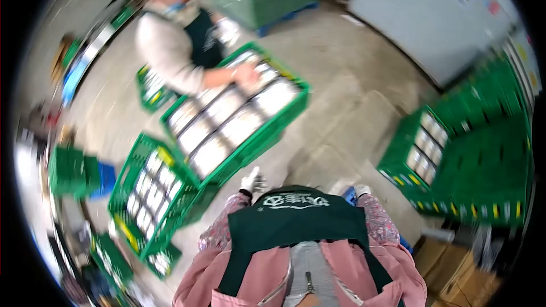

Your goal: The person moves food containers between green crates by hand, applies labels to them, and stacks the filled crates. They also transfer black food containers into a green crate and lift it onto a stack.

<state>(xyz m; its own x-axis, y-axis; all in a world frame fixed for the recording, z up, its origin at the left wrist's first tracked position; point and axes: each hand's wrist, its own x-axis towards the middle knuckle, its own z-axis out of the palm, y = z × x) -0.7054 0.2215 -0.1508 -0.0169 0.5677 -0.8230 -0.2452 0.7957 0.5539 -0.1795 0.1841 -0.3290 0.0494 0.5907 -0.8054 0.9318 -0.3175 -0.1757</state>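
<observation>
My left hand [253,181], in a pale glove with dark markings, is held low in front of my apron [296,222]. Its fingers are apart and nothing is in it. Close beyond it is the near corner of a large green crate [250,150] packed with rows of pale, shiny packs [207,156]. My right hand [362,191], also gloved, is beside a small blue object [349,195] at the apron's right edge. Its fingers are mostly hidden, and I cannot tell whether it grips the blue object.
A co-worker [176,45] in a blue cap reaches over the large crate. Another filled crate [151,193] stands at left. On the right, a filled crate [418,148] adjoins stacked green crates [483,159]. Cardboard boxes [449,267] lie lower right; a grey cabinet [421,17] stands behind.
</observation>
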